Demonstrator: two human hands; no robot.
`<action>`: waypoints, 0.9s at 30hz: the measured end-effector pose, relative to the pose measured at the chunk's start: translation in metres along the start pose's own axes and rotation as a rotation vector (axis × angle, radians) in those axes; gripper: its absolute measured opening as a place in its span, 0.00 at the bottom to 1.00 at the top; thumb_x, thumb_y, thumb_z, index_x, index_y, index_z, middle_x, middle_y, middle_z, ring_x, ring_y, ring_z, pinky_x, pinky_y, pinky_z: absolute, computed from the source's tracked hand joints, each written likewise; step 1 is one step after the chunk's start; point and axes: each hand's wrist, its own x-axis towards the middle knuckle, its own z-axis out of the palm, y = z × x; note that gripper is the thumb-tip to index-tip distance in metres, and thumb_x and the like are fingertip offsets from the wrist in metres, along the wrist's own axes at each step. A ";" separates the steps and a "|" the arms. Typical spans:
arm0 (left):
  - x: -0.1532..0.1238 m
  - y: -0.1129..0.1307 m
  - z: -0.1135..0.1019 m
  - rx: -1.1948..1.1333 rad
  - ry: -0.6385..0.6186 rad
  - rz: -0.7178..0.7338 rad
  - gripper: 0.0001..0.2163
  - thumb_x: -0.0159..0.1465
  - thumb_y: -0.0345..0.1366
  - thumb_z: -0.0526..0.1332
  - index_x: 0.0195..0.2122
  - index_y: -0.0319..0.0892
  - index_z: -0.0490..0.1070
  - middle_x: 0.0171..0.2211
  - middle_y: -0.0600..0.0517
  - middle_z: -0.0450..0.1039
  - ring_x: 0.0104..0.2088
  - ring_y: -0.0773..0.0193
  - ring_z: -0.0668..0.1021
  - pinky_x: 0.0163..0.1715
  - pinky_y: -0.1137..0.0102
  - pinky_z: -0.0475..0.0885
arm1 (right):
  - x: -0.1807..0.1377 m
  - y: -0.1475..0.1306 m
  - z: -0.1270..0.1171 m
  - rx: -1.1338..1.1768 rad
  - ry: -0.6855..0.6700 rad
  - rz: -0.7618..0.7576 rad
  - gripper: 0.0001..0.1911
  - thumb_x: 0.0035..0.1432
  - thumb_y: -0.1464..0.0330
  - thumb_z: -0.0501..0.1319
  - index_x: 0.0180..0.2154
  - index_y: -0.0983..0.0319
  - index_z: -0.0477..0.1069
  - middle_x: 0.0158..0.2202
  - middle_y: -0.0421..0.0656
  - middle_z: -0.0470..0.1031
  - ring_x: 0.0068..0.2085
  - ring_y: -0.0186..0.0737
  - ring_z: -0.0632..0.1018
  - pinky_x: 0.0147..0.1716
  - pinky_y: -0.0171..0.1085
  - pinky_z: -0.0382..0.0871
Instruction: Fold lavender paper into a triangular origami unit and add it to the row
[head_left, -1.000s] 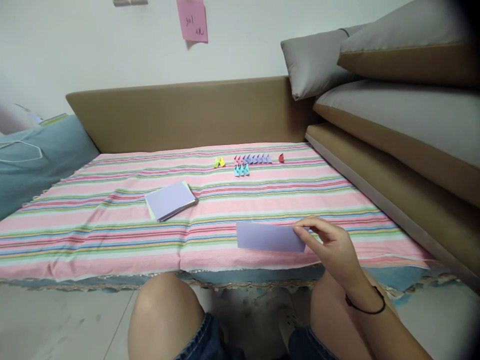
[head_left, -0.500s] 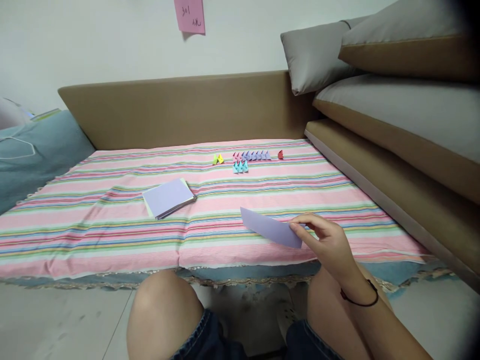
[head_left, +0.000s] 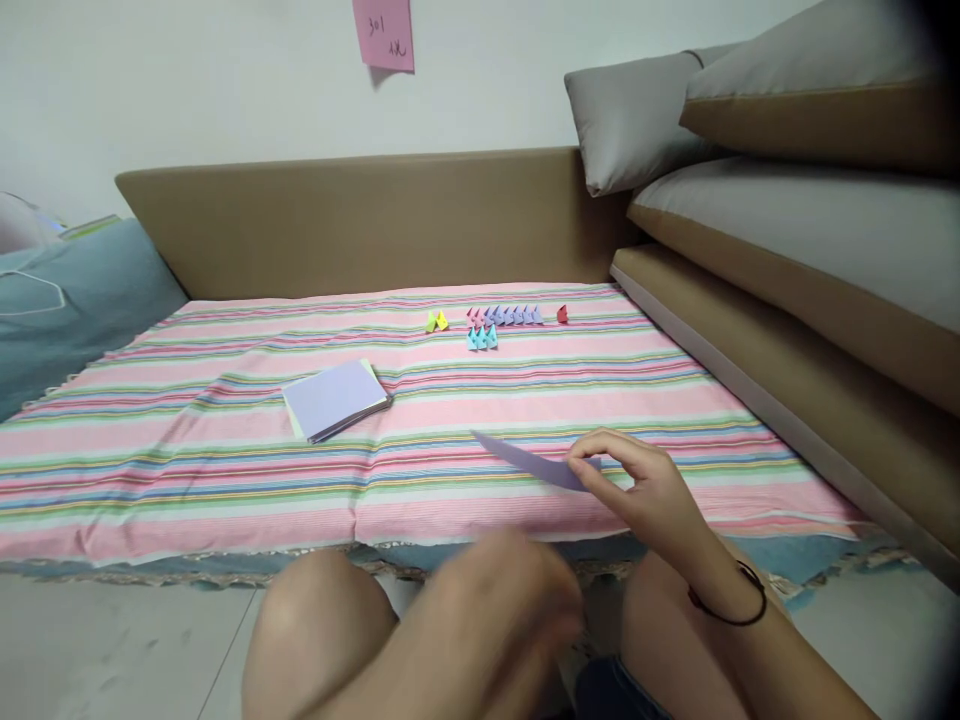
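Between the thumb and fingers of my right hand [head_left: 637, 485] is a thin purple sheet of paper [head_left: 529, 463], pinched at its right end and seen almost edge-on above the striped cloth. My left hand [head_left: 510, 610] is smeared by motion over my lap, below the sheet and apart from it; its fingers cannot be made out. Left of the sheet lies a stack of paper [head_left: 336, 400] with a purple sheet on top. Farther back stand small folded paper pieces: a purple row [head_left: 517, 316] with pink at its left, blue ones [head_left: 482, 338], yellow ones [head_left: 436, 321] and a red one [head_left: 562, 315].
A striped cloth [head_left: 225, 440] covers the seat, its fringed front edge just beyond my knees. Grey and brown cushions [head_left: 810, 220] are piled at the right. A brown backrest [head_left: 360, 225] runs along the back, and a blue cushion [head_left: 112, 290] sits at the left.
My left hand has come into view from below, moving fast. The purple sheet has tilted nearer to edge-on and shifted slightly left with my right hand.
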 end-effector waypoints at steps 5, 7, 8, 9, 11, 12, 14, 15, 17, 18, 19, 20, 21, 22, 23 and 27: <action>0.051 -0.042 -0.030 0.452 0.533 0.028 0.07 0.65 0.35 0.54 0.39 0.42 0.69 0.38 0.48 0.74 0.41 0.57 0.72 0.43 0.61 0.65 | 0.022 -0.015 0.005 -0.060 -0.113 -0.117 0.05 0.60 0.73 0.56 0.32 0.60 0.68 0.31 0.39 0.72 0.35 0.35 0.72 0.36 0.34 0.64; 0.064 -0.058 -0.040 0.489 0.563 0.066 0.07 0.65 0.34 0.53 0.33 0.41 0.70 0.31 0.50 0.74 0.36 0.60 0.73 0.39 0.65 0.65 | 0.034 -0.016 0.004 -0.094 -0.127 -0.141 0.06 0.60 0.73 0.56 0.31 0.60 0.68 0.31 0.40 0.72 0.35 0.35 0.73 0.36 0.34 0.64; 0.068 -0.065 -0.044 0.491 0.557 0.078 0.07 0.65 0.34 0.54 0.33 0.41 0.70 0.30 0.50 0.74 0.35 0.61 0.73 0.38 0.66 0.65 | 0.040 -0.014 0.003 -0.115 -0.135 -0.150 0.06 0.59 0.73 0.56 0.31 0.60 0.69 0.31 0.40 0.72 0.35 0.35 0.73 0.36 0.34 0.64; 0.071 -0.071 -0.048 0.497 0.558 0.081 0.07 0.65 0.33 0.54 0.32 0.41 0.70 0.30 0.51 0.74 0.34 0.61 0.73 0.37 0.66 0.65 | 0.046 -0.011 0.002 -0.140 -0.140 -0.157 0.06 0.59 0.74 0.56 0.31 0.60 0.69 0.31 0.40 0.73 0.35 0.36 0.73 0.36 0.34 0.64; 0.074 -0.081 -0.056 0.517 0.558 0.062 0.07 0.64 0.32 0.54 0.31 0.41 0.70 0.30 0.51 0.74 0.33 0.62 0.73 0.37 0.67 0.64 | 0.056 -0.003 -0.003 -0.195 -0.123 -0.151 0.06 0.58 0.74 0.56 0.30 0.60 0.70 0.31 0.39 0.73 0.34 0.37 0.73 0.37 0.35 0.64; 0.075 -0.086 -0.059 0.527 0.562 0.041 0.07 0.64 0.32 0.54 0.31 0.41 0.70 0.30 0.50 0.75 0.33 0.62 0.73 0.37 0.67 0.64 | 0.060 0.003 -0.005 -0.225 -0.088 -0.134 0.06 0.56 0.74 0.57 0.29 0.60 0.70 0.30 0.39 0.74 0.34 0.37 0.74 0.37 0.36 0.64; 0.075 -0.095 -0.062 0.532 0.563 -0.001 0.06 0.64 0.31 0.54 0.31 0.41 0.70 0.31 0.50 0.74 0.34 0.61 0.73 0.37 0.67 0.64 | 0.063 0.013 -0.006 -0.248 0.009 -0.076 0.05 0.56 0.73 0.58 0.29 0.60 0.70 0.31 0.40 0.74 0.35 0.38 0.74 0.38 0.36 0.65; 0.075 -0.099 -0.062 0.521 0.554 -0.011 0.06 0.63 0.31 0.54 0.31 0.41 0.70 0.30 0.50 0.74 0.34 0.62 0.73 0.36 0.67 0.64 | 0.063 0.017 -0.004 -0.238 0.015 -0.048 0.04 0.57 0.72 0.58 0.31 0.60 0.70 0.32 0.41 0.75 0.36 0.39 0.74 0.38 0.37 0.65; 0.074 -0.105 -0.059 0.469 0.523 -0.013 0.06 0.63 0.31 0.54 0.31 0.41 0.69 0.30 0.51 0.73 0.34 0.62 0.73 0.36 0.68 0.64 | 0.061 0.022 0.004 -0.191 -0.083 -0.026 0.04 0.57 0.68 0.60 0.36 0.59 0.72 0.36 0.42 0.75 0.40 0.40 0.74 0.40 0.37 0.65; 0.074 -0.108 -0.057 0.435 0.507 -0.014 0.06 0.63 0.31 0.54 0.31 0.41 0.69 0.29 0.51 0.73 0.33 0.63 0.73 0.36 0.69 0.64 | 0.059 0.024 0.009 -0.161 -0.157 -0.028 0.07 0.56 0.67 0.61 0.39 0.59 0.72 0.38 0.42 0.75 0.41 0.40 0.74 0.41 0.36 0.66; 0.073 -0.109 -0.054 0.399 0.495 -0.018 0.06 0.63 0.31 0.54 0.31 0.41 0.69 0.29 0.52 0.73 0.34 0.63 0.73 0.35 0.70 0.64 | 0.057 0.024 0.015 -0.132 -0.197 -0.023 0.06 0.57 0.66 0.61 0.38 0.59 0.72 0.37 0.41 0.75 0.39 0.39 0.74 0.39 0.35 0.66; 0.073 -0.110 -0.052 0.364 0.490 -0.026 0.06 0.63 0.31 0.54 0.31 0.41 0.70 0.29 0.52 0.73 0.34 0.63 0.73 0.35 0.70 0.64 | 0.055 0.024 0.020 -0.111 -0.227 -0.015 0.04 0.59 0.67 0.59 0.36 0.59 0.72 0.35 0.40 0.76 0.38 0.38 0.75 0.38 0.35 0.66; 0.072 -0.111 -0.050 0.333 0.492 -0.038 0.06 0.63 0.31 0.55 0.32 0.41 0.70 0.30 0.52 0.73 0.34 0.64 0.73 0.35 0.70 0.65 | 0.053 0.023 0.024 -0.102 -0.237 -0.002 0.06 0.60 0.67 0.58 0.34 0.59 0.73 0.34 0.40 0.76 0.37 0.37 0.75 0.37 0.34 0.66; 0.071 -0.111 -0.049 0.310 0.503 -0.054 0.06 0.63 0.31 0.55 0.32 0.41 0.70 0.30 0.52 0.73 0.34 0.64 0.73 0.36 0.70 0.65 | 0.052 0.022 0.026 -0.102 -0.225 0.013 0.07 0.61 0.68 0.57 0.32 0.59 0.73 0.32 0.39 0.76 0.36 0.36 0.75 0.36 0.34 0.66; 0.070 -0.112 -0.049 0.292 0.516 -0.071 0.06 0.63 0.31 0.55 0.32 0.41 0.71 0.30 0.52 0.74 0.34 0.64 0.74 0.36 0.70 0.65 | 0.052 0.022 0.026 -0.111 -0.199 0.029 0.08 0.61 0.68 0.56 0.31 0.59 0.72 0.31 0.39 0.75 0.35 0.36 0.74 0.35 0.34 0.65; 0.063 -0.115 -0.056 0.267 0.576 -0.125 0.06 0.63 0.31 0.56 0.32 0.42 0.72 0.31 0.52 0.75 0.35 0.64 0.75 0.36 0.70 0.66 | 0.052 0.024 0.013 -0.177 -0.055 0.074 0.07 0.60 0.68 0.57 0.30 0.59 0.71 0.31 0.39 0.75 0.34 0.37 0.73 0.33 0.34 0.64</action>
